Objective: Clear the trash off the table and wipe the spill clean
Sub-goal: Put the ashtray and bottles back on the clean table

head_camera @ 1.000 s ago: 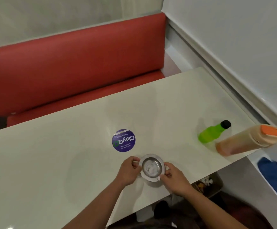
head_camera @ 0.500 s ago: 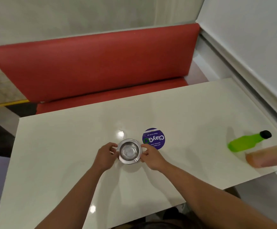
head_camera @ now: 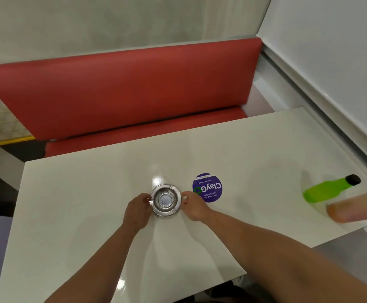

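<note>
Both hands, the left hand [head_camera: 137,209] and right hand [head_camera: 193,206], pinch the rim of the metal ashtray [head_camera: 166,199], which has slid left across the desk [head_camera: 73,215], past the purple sticker [head_camera: 207,187]; wiping probably remains.

Head view, angled down, table [head_camera: 95,215] near

We see the round steel ashtray [head_camera: 166,199] on the pale rectangular table [head_camera: 73,215], between our left hand [head_camera: 137,209] and right hand [head_camera: 194,206]. Just right of it lies the round purple sticker [head_camera: 207,187]; farther right, the green plastic bottle [head_camera: 329,191] beside the orange plastic bottle [head_camera: 357,208]. Behind the table runs the red padded bench [head_camera: 121,92].
</note>
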